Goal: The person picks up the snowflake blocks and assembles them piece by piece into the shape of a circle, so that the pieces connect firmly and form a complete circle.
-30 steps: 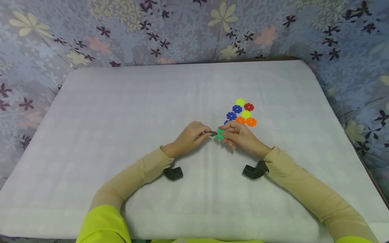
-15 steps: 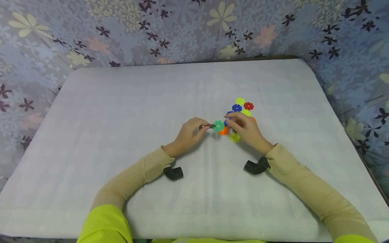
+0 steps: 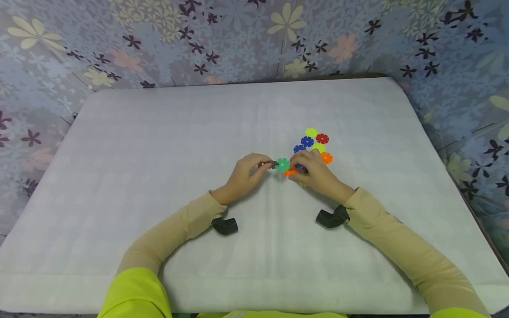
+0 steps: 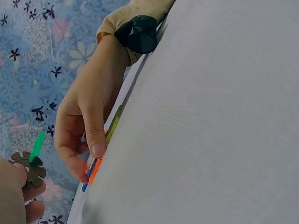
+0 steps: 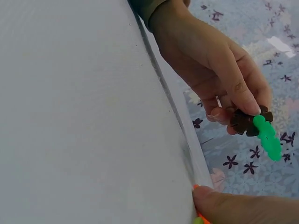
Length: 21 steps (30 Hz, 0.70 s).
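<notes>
My left hand [image 3: 245, 173] pinches a brown notched interlocking disc [image 5: 244, 123] between thumb and fingers. Slotted into its edge, a green interlocking disc [image 3: 282, 164] points toward the right hand; the joined pair is held up above the table. On the right, my right hand [image 3: 318, 174] reaches down to the tabletop, its thumb and fingers pinching an orange interlocking disc [image 3: 289, 172]. That disc looks tipped up at its near edge, and the fingers cover part of it. Beneath this hand, blue and yellow-green discs are partly hidden.
Beyond the right hand lie loose discs: a yellow one [image 3: 311, 132], a red one [image 3: 322, 138], a blue one [image 3: 307, 141] and another orange one [image 3: 326, 158]. The white-covered table [image 3: 159, 132] meets a flowered backdrop [image 3: 222, 39]. Black curved wrist pieces [image 3: 225, 226] sit at both cuffs.
The right hand has left the green disc, moved to the loose discs and taken hold of an orange one. The left hand has risen slightly with the brown and green pair.
</notes>
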Available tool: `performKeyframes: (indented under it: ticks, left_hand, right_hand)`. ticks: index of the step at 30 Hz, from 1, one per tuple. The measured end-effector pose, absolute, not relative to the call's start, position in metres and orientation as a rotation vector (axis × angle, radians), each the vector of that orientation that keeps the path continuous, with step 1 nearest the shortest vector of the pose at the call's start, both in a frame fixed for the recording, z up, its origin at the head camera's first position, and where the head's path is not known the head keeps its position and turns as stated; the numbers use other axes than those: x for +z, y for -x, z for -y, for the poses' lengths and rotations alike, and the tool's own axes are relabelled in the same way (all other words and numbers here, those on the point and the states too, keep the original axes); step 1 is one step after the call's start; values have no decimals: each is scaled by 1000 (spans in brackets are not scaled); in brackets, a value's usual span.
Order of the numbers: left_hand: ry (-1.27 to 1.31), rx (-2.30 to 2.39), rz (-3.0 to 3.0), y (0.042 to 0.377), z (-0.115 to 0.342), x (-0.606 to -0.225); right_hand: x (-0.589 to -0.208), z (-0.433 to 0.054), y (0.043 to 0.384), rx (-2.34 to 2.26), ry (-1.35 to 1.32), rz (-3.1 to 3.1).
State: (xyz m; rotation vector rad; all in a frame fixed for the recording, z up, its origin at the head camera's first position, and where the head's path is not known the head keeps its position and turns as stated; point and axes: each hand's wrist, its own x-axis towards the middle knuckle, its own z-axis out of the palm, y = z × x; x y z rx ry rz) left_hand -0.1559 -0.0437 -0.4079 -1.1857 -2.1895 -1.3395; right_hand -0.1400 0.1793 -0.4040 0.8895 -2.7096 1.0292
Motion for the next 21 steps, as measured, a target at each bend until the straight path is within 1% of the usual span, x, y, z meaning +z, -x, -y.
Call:
performKeyframes:
  ticks: [7, 14, 21]
  left_hand:
    - [1165, -1321, 2228, 156, 43, -407]
    - [1107, -1271, 2273, 157, 44, -408]
    - [1063, -1351, 2327, 155, 45, -407]
  right_hand:
    - [-403, -180, 139, 1161, -806, 2742]
    - [-400, -181, 139, 1523, -567, 2556]
    - [-389, -177, 131, 1777, -685, 2408]
